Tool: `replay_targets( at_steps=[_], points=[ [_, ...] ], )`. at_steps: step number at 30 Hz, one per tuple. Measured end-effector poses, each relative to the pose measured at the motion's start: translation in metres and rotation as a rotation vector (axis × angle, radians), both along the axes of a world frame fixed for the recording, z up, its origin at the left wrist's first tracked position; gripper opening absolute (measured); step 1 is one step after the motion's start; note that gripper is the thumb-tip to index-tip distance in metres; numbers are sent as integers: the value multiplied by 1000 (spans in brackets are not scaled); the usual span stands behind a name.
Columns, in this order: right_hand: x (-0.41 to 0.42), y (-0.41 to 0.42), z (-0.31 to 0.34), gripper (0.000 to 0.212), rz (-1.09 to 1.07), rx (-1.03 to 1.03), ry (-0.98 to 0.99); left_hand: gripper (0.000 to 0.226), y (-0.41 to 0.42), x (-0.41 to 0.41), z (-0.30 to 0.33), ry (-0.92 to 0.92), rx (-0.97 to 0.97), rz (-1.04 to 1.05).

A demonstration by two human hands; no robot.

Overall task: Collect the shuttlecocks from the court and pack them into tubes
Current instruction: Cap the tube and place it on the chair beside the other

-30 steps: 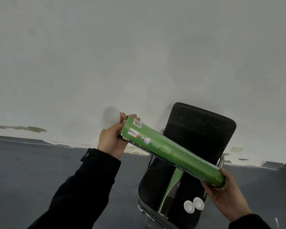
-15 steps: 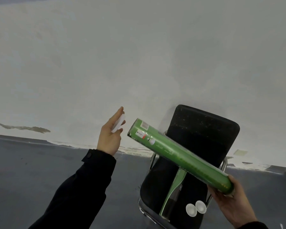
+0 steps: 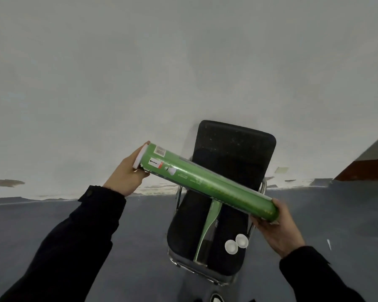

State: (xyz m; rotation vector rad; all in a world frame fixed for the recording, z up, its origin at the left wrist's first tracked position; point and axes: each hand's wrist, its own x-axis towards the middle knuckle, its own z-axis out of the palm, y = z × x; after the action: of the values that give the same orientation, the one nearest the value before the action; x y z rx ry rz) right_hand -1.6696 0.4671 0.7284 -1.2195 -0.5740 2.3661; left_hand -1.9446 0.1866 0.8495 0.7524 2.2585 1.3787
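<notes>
Chair seat [image 3: 183, 232] partly taken by second tube [image 3: 207, 229] and two white caps [image 3: 236, 244]; held green tube [image 3: 210, 184] spans above it. Floor [image 3: 140, 236] left is unobstructed.

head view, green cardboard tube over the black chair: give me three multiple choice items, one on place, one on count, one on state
1. Where do the loose round white plastic caps lie?
A. on the seat of the black padded chair
B. on the grey floor
C. in the right hand

2. How many loose white caps lie there?
A. one
B. two
C. four

3. How is the long green cardboard tube held?
A. upright in one hand
B. lying on the chair
C. slanted, a hand at each end

Answers:
1 A, both caps sit on the seat beside a second green tube.
2 B, two caps lie side by side.
3 C, the left hand presses a white end cap at the high end and the right hand grips the low end.
</notes>
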Motion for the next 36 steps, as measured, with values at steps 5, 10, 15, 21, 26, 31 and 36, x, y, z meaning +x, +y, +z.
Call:
replay_targets(
  at_steps=[5,10,15,21,26,31,36],
  points=[
    [9,4,4,50,-27,66,-22,65,4,-3,-8,-287,119,-92],
    [15,8,6,44,-7,125,-16,54,31,7,-12,-441,361,201],
    [23,13,9,47,0,198,-5,33,41,16,-15,-389,443,262],
    [30,17,21,39,-38,245,-5,30,42,14,-18,-367,412,121],
    [32,18,23,30,-65,258,27,42,48,24,-12,-465,490,178],
    [34,17,25,26,-66,280,52,38,46,24,-11,-564,595,162],
    [31,13,27,27,-55,288,74,31,48,29,-13,-449,666,173]
  ],
)
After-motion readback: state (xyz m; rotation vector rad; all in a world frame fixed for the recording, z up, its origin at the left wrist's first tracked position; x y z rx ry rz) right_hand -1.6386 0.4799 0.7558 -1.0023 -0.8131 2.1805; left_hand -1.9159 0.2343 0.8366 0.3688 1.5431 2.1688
